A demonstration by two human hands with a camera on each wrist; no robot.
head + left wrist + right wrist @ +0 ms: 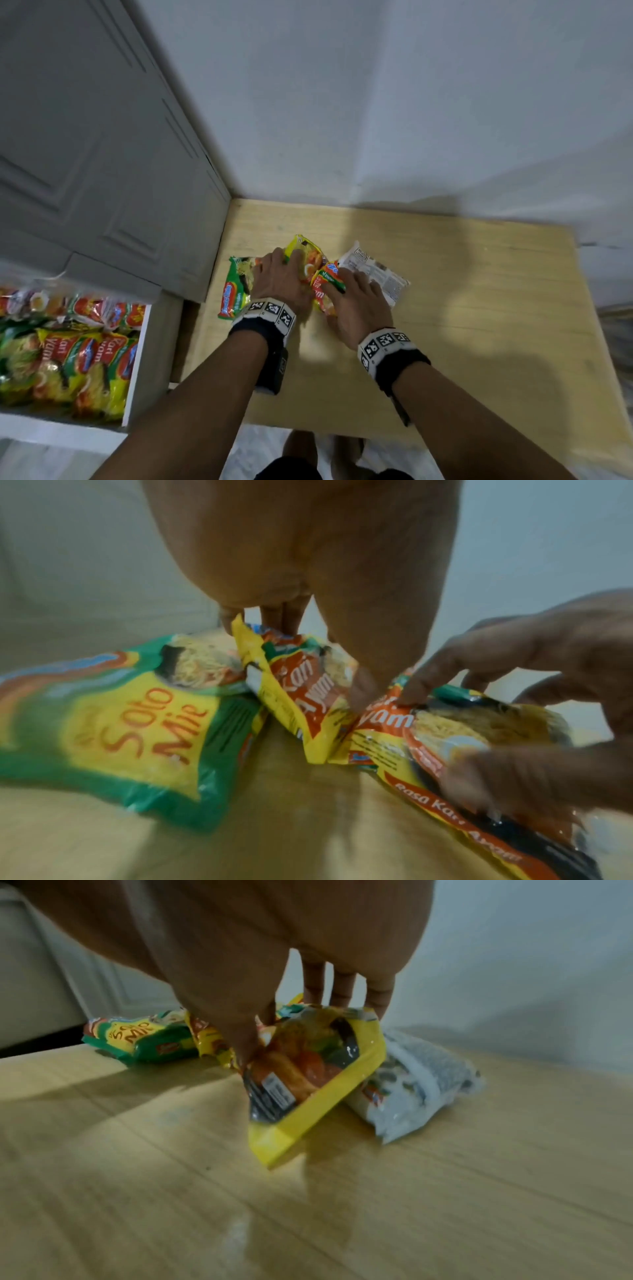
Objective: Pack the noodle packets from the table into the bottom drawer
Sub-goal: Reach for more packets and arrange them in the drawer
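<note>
Several noodle packets lie bunched on the wooden table [445,308]. My left hand [286,269] grips a yellow Kari Ayam packet [301,685] and tips it up on edge, thumb in front and fingers [274,615] behind. A green Soto Mie packet [236,291] lies flat just left of it. My right hand [347,286] pinches a second yellow-orange Kari Ayam packet [308,1069], lifted at one side, with its fingers [342,988] over the top edge. A white packet [373,270] lies against it on the right. The open drawer [137,359] at lower left holds several packets.
A grey panelled cabinet [102,171] stands left of the table, above the drawer. White walls [376,102] close off the table's far side. Bare tabletop stretches to the right and towards me. The floor and my feet [308,448] show past the table's near edge.
</note>
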